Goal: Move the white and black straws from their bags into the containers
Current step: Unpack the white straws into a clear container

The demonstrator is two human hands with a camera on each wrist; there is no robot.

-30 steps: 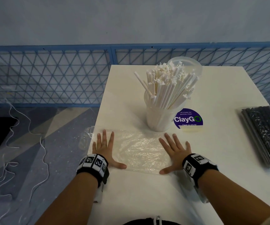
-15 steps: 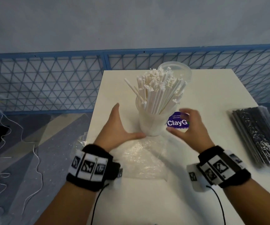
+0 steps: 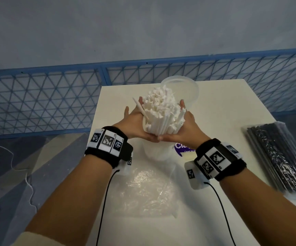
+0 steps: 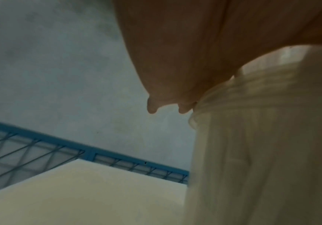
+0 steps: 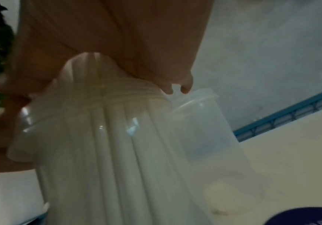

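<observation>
A thick bundle of white straws [image 3: 161, 110] stands in a clear plastic container [image 3: 157, 153] on the white table [image 3: 223, 107]. My left hand [image 3: 134, 119] and right hand [image 3: 186, 125] press their palms against the bundle from either side above the rim, fingers straight up, thumbs meeting in front. One straw leans out to the left. In the wrist views, the left hand [image 4: 194, 53] and right hand [image 5: 117, 38] lie flat on the straws [image 5: 108, 152]. Black straws lie in their bag [image 3: 276, 157] at the right edge.
A second, empty clear container [image 3: 188, 89] stands just behind the straws. An empty clear bag [image 3: 149, 189] lies flat near me. A purple sticker [image 3: 182, 150] is by the container. A blue mesh fence [image 3: 37, 100] runs behind the table.
Both hands rose from the flat empty bag, passed the container's sides, and now press the straw bundle together from both sides.
</observation>
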